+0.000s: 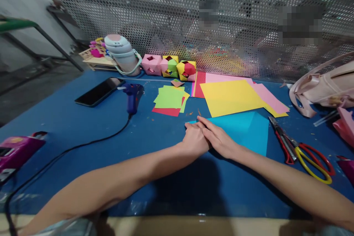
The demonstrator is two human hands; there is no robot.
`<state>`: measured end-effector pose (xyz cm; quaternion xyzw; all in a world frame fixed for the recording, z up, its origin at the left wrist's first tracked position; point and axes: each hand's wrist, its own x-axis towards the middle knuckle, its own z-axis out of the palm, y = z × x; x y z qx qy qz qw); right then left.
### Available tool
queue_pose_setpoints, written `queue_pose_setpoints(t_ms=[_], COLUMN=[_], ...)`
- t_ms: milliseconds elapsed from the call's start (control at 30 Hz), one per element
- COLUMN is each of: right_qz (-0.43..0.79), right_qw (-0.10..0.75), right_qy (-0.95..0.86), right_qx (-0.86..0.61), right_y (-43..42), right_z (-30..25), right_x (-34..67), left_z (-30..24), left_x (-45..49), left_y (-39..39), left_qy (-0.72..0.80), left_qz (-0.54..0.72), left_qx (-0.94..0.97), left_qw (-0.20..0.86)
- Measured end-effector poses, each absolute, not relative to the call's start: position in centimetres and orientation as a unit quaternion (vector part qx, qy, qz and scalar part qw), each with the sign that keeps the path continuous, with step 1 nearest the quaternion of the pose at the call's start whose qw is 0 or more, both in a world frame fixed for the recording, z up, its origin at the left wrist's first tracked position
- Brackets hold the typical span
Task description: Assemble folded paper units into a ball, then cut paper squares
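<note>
A bright blue sheet of paper point(256, 131) lies on the table with a folded-over part at its right side. My left hand point(195, 138) is curled at the left end of this sheet and holds it there; its fingertips are partly hidden. Across the back of my left hand rests my right hand point(221, 138), fingers stretched out flat and nothing in its grasp. Right of the blue sheet are a utility knife point(283, 142) with a red handle and scissors point(313, 162) with red and yellow handles.
Yellow paper point(232, 97) and a small green stack point(170, 97) lie beyond my hands. To the left are a glue gun point(132, 97) with its cord, a phone point(99, 92) and a purple device point(19, 151). Folded paper cubes point(151, 64), a bottle point(121, 53) and a bag point(329, 81) line the mesh panel.
</note>
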<state>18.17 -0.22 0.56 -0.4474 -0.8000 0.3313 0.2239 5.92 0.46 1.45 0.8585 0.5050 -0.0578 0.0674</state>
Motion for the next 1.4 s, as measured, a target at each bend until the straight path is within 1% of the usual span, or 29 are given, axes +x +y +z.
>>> queue_pose_setpoints(t_ms=[33, 100, 267, 400, 533, 700, 833, 933, 1000, 1100, 1233, 1400], right_qz=[0.342, 0.324, 0.198, 0.1, 0.034, -0.009, -0.038, -0.026, 0.003, 0.039, 0.053, 0.052], right_qw=[0.21, 0.176, 0.109, 0.069, 0.039, 0.037, 0.068, 0.085, 0.09, 0.089, 0.077, 0.06], right_qy=[-0.799, -0.82, -0.87, -0.848, -0.787, -0.733, -0.745, -0.829, -0.871, -0.894, -0.895, -0.895], right_qx=[-0.448, -0.438, -0.438, -0.516, -0.615, -0.679, -0.662, -0.553, -0.482, -0.438, -0.435, -0.439], right_y=[0.0, 0.2, 0.7, 1.6, 2.7, 3.7, 2.9, 1.6, 1.0, 0.8, 1.2, 1.2], right_z=[0.3, -0.3, -1.5, -2.4, -3.0, -2.8, -2.1, -1.9, -1.9, -2.1, -2.4, -2.4], right_x=[18.1, 18.5, 21.3, 24.6, 29.2, 32.6, 30.0, 26.4, 24.6, 23.7, 24.2, 24.1], left_z=[1.4, 1.2, 1.5, 1.4, 1.2, 1.3, 1.3, 0.8, -0.1, -1.9, -3.4, -2.6], left_x=[5.9, 5.9, 5.8, 5.8, 5.9, 5.9, 5.6, 5.5, 5.6, 5.8, 6.1, 6.0], left_y=[0.4, 0.4, 0.1, 0.0, -0.2, -0.2, -0.1, 0.1, 0.3, 0.6, 0.9, 0.8], left_qy=[0.502, 0.497, 0.502, 0.495, 0.501, 0.497, 0.487, 0.459, 0.404, 0.306, 0.291, 0.323], left_qz=[-0.053, -0.048, -0.06, -0.07, -0.071, -0.06, -0.038, 0.011, 0.052, 0.106, 0.117, 0.079], left_qx=[0.86, 0.863, 0.861, 0.866, 0.862, 0.866, 0.872, 0.883, 0.902, 0.93, 0.939, 0.939], left_qw=[0.072, 0.073, 0.05, 0.017, -0.009, -0.015, -0.039, -0.093, -0.14, -0.176, -0.142, -0.093])
